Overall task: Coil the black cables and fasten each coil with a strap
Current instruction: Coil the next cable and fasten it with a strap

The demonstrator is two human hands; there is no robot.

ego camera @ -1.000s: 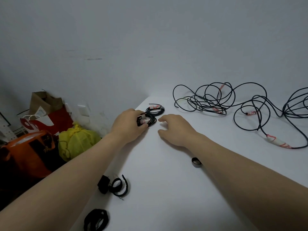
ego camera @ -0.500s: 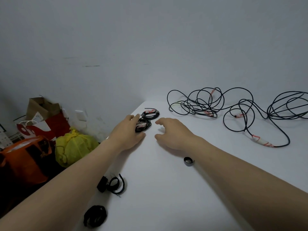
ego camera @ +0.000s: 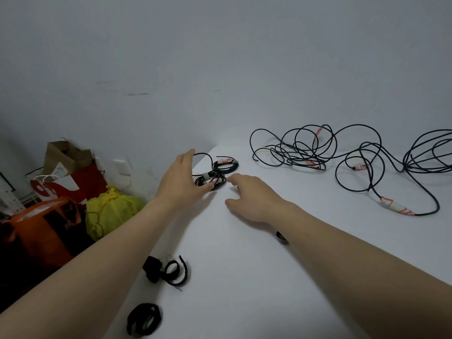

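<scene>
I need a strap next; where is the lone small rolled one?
In the head view, the small rolled strap lies on the white table near the centre, partly hidden beside the right forearm.

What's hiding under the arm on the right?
A small black strap loop on the white table peeks out beside the right forearm. Only its edge shows; the arm covers the rest.

A person's left hand and right hand, both bare. The left forearm and right forearm are uncovered right to the edge of view.
</scene>
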